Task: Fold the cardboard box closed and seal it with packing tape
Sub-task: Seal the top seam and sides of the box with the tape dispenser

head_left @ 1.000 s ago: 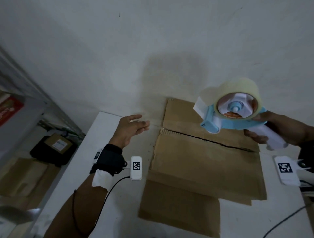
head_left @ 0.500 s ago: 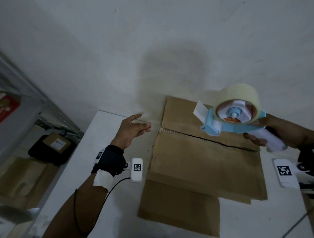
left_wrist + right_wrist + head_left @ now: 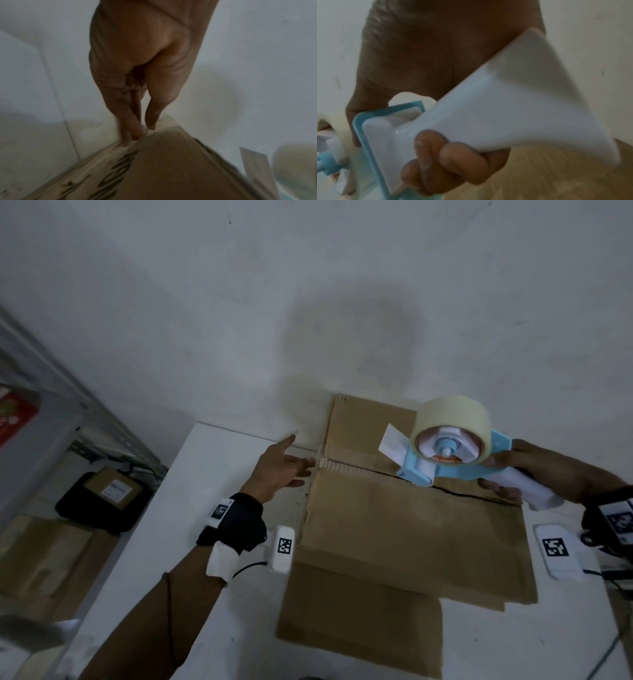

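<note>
Left hand (image 3: 279,469) open, now nearer box (image 3: 411,529) seam, right hand (image 3: 513,467) gripping tape dispenser (image 3: 448,453), lowered slightly

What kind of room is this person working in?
Probably a small storeroom or packing corner: a cardboard box on a white table, a tape dispenser, and metal shelving beside flattened cardboard.

Black square code markers on white wrist tags (image 3: 285,546), dark print on cardboard box (image 3: 118,174) (too blurred to read)
</note>
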